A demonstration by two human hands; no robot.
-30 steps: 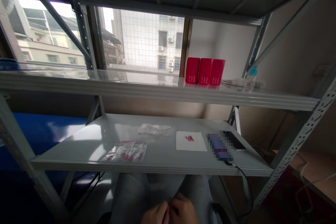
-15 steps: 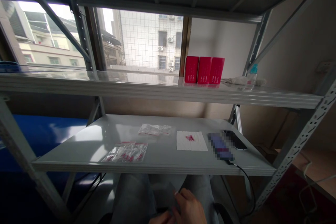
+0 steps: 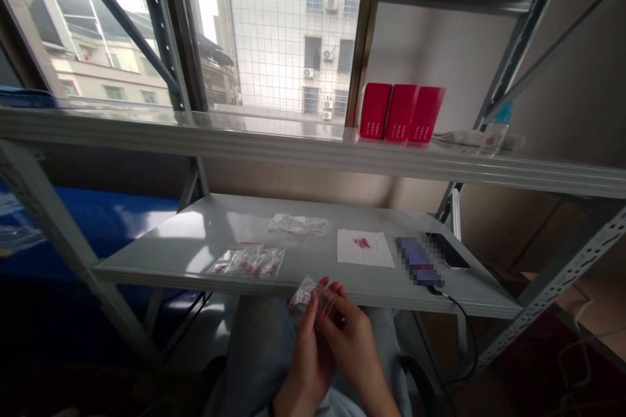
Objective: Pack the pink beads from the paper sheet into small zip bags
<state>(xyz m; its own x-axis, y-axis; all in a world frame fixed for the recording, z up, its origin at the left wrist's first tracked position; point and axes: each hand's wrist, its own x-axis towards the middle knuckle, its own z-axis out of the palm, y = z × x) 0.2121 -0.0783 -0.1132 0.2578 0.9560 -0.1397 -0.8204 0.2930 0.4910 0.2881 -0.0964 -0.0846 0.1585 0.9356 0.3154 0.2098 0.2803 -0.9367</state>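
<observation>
Between my hands, in front of the lower shelf's edge, is a small clear zip bag [image 3: 305,292] with a reddish strip along its mouth. My left hand [image 3: 309,345] grips it from the left, thumb along the plastic. My right hand [image 3: 349,329] pinches its mouth end from the right. Whether anything lies inside the bag is hard to see. Beyond, a white tissue [image 3: 345,257] carries several small red-and-white pieces [image 3: 362,243]. To the left lie clear zip bags [image 3: 249,260] with similar red pieces inside, and behind them a pile of clear bags [image 3: 298,224].
Two phones, one blurred [image 3: 418,262] with a cable and one dark [image 3: 447,251], lie right on the lower shelf [image 3: 195,273]. Above, the upper shelf [image 3: 274,150] holds three red boxes [image 3: 401,112] and a small bottle [image 3: 497,130]. Metal uprights stand at both sides.
Both hands have risen from my lap to the shelf's front edge, and the bag between them now shows clearly. The view has tilted down slightly.
</observation>
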